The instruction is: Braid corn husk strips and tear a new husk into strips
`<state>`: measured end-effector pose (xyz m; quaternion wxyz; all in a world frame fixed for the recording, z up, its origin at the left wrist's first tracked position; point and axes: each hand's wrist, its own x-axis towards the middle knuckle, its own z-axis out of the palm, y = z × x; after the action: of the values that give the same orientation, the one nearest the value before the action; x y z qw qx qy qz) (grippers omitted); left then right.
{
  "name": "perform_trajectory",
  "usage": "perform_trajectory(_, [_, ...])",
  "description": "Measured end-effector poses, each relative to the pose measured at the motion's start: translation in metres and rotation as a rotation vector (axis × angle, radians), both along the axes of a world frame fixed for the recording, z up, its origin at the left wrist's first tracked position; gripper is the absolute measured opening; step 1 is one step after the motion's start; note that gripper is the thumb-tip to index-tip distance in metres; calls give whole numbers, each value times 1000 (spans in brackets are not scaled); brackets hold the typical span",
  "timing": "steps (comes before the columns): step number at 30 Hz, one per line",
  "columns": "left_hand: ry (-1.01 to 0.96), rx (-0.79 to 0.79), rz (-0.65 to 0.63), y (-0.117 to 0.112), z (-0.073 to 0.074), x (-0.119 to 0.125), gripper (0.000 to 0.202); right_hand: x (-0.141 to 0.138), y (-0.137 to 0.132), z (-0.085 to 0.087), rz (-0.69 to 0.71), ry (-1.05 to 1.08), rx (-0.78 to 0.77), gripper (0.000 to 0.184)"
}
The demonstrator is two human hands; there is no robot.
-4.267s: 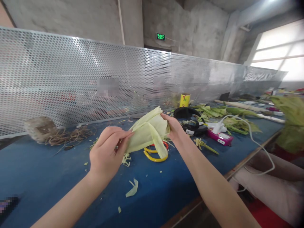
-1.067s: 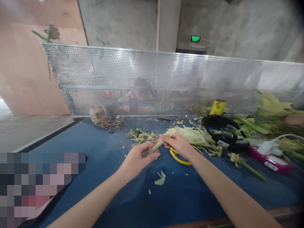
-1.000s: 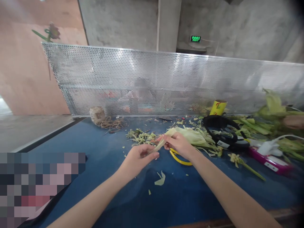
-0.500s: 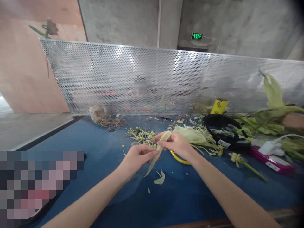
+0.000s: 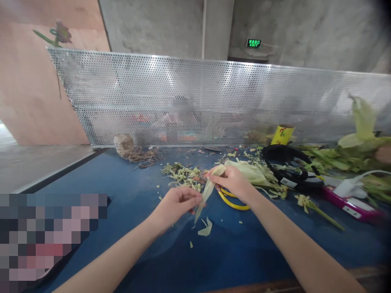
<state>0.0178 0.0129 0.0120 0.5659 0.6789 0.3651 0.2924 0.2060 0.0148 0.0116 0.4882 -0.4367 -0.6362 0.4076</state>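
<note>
A pale green strip of corn husk (image 5: 208,191) slants between my hands above the blue tabletop. My left hand (image 5: 180,201) pinches its lower part between thumb and fingers, and the strip's tip hangs below. Higher up, my right hand (image 5: 230,181) grips the upper end. Under my right wrist lie yellow-handled scissors (image 5: 233,203), with their blades mostly hidden. Behind my left hand is a pile of small knotted husk pieces (image 5: 181,173). Wider husk leaves (image 5: 249,173) lie just beyond my right hand. A torn scrap of husk (image 5: 205,227) rests on the table in front.
A twine ball (image 5: 124,145) sits at the back left by the perforated metal screen (image 5: 137,93). To the right are a black headband-like item (image 5: 285,162), a yellow roll (image 5: 282,135), a magenta power strip (image 5: 351,205) and heaped husks (image 5: 332,160). Another person's hand (image 5: 383,154) shows at the far right.
My right hand has shifted slightly up and right along with the strip's upper end, and my hands are a little farther apart. At far right, the other person's upright husk moved right.
</note>
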Motion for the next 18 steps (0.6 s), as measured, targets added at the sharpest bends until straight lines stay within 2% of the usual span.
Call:
perform_trajectory(8, [169,279,4,0,1,-4,20,3,-2,6,-66,-17,28,13])
perform_trajectory(12, [169,279,9,-2,4,-1,18,2,-6,11,-96,10,-19,13])
perform_trajectory(16, [130,263,0,0,4,1,18,-1,-5,9,-111,49,-3,13])
perform_trajectory(18, [124,249,-1,-1,4,0,18,4,-1,7,-159,137,19,14])
